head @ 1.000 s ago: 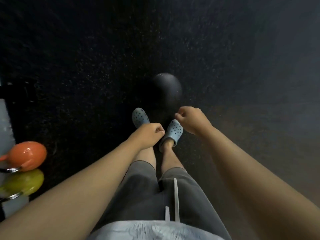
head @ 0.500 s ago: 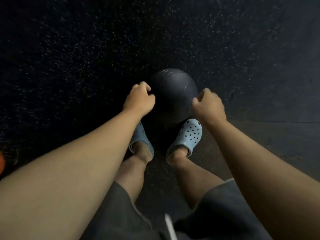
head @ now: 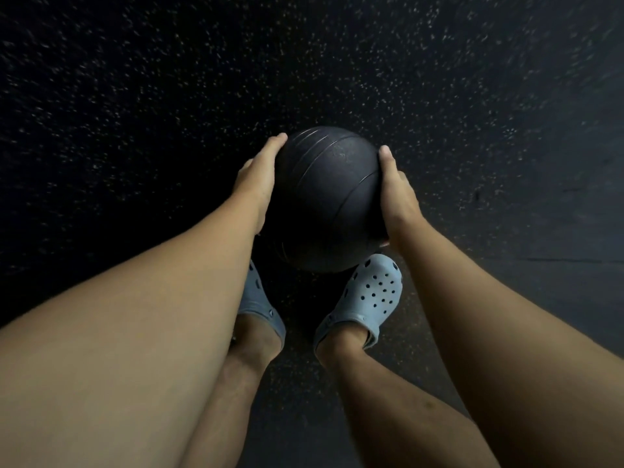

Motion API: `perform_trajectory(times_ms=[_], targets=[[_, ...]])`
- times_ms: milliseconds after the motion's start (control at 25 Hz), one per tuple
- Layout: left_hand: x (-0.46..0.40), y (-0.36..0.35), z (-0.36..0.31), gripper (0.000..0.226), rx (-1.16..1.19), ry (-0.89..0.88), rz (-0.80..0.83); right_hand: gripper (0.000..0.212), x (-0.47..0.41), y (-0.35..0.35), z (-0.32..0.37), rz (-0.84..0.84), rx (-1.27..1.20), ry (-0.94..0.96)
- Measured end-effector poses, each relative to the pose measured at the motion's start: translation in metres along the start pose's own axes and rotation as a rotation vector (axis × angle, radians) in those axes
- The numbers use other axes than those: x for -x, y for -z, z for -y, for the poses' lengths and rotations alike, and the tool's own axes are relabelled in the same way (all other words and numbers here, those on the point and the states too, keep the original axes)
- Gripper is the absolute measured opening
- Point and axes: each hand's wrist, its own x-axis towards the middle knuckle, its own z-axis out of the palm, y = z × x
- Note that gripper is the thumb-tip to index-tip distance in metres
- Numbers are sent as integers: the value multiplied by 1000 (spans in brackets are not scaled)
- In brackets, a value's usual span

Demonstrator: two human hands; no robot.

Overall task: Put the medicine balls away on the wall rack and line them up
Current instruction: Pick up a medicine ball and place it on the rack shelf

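A black ribbed medicine ball (head: 326, 197) is in the middle of the view, just in front of my feet. My left hand (head: 258, 179) presses flat against its left side, fingers stretched along the curve. My right hand (head: 396, 194) clasps its right side the same way, thumb on top. Both palms grip the ball between them. I cannot tell whether the ball rests on the floor or is lifted off it. The wall rack is out of view.
Dark speckled rubber floor (head: 169, 96) fills the view on all sides. My two feet in pale blue clogs (head: 366, 298) stand just behind the ball, the left one (head: 258, 298) partly hidden by my forearm.
I bent down toward the ball. My fists opened and both hands closed onto the ball's sides. The orange and yellow kettlebells at the left edge dropped out of view.
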Motion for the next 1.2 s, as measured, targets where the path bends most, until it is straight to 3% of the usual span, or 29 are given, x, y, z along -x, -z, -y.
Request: perform_trajectory(times_ms=[280, 560, 760, 960, 1080, 1200], targets=[[31, 7, 1, 99, 85, -24, -9, 72, 38, 7, 3, -39, -115, 36], [189, 49, -56, 100, 239, -168, -30, 75, 187, 47, 88, -66, -99, 232], [366, 124, -141, 99, 445, -355, -28, 77, 371, 74, 221, -14, -53, 530], [546, 241, -206, 91, 712, -727, -63, 70, 579, 56, 347, 109, -29, 923], [666, 337, -227, 68, 875, -956, -225, 72, 723, 21, 395, 224, -63, 1134], [789, 437, -217, 74, 911, -1085, -469, 77, 860, -25, 413, 391, -148, 1300]])
